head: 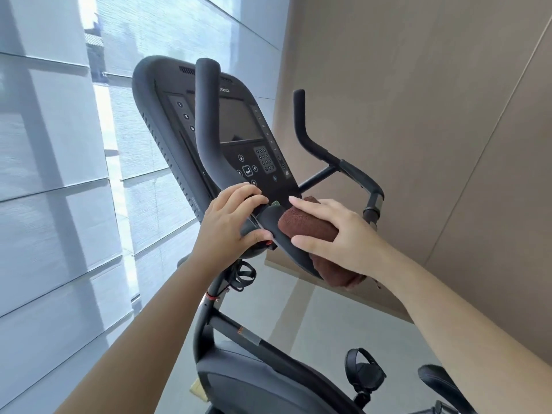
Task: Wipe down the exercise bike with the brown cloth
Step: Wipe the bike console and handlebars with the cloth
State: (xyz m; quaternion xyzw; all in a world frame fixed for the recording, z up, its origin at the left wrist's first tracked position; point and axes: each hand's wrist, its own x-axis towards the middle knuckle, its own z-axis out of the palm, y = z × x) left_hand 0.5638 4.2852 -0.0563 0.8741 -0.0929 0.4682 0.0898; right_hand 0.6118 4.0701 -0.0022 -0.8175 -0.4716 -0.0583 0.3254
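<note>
Translucent window blinds [53, 180] left, daylight behind; beige panelled wall [418, 115] right; pale grey floor [328, 330]

Gym room: exercise bike [239, 294], blinds-covered window wall [53, 174], panelled wall [418, 115].

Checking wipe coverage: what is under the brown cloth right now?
The folded brown terry cloth wraps the black padded handlebar, gripped by the right hand. The bar surface beneath the cloth and hand is hidden.

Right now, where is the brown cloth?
The brown cloth sits right of centre in the head view, draped over the handlebar below the console, held by the right hand.
</note>
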